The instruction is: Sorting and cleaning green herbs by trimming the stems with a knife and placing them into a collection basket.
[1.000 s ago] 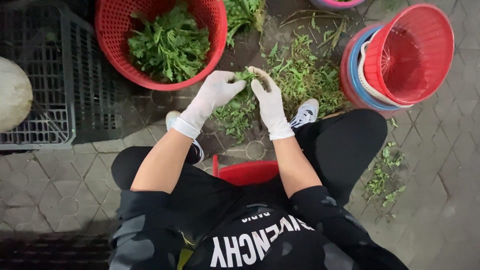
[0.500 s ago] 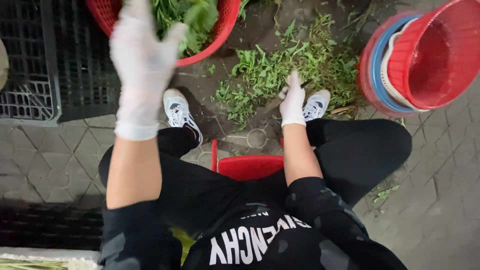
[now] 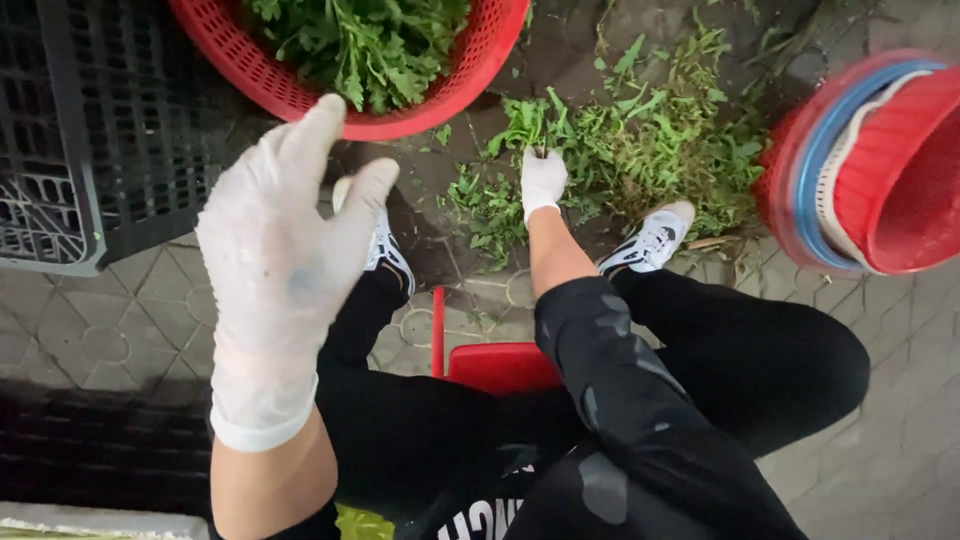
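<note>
Two gloved hands (image 3: 285, 270) (image 3: 543, 180) over greens (image 3: 640, 150)

Floor (image 3: 900, 440): grey patterned paving, darker and dirt-stained toward the top. Loose greens (image 3: 640, 150) scattered in a heap on it, top centre. Red basket (image 3: 440, 100) of leafy greens sits at top, just beside the heap. Black crate (image 3: 100, 150) at left on the paving. Stack of tubs (image 3: 880, 170), red and blue, at right, touching the heap's edge. Red stool (image 3: 495, 365) at centre. Two white shoes planted: one (image 3: 650, 240) in the greens, other (image 3: 385, 250) left of them.
</note>
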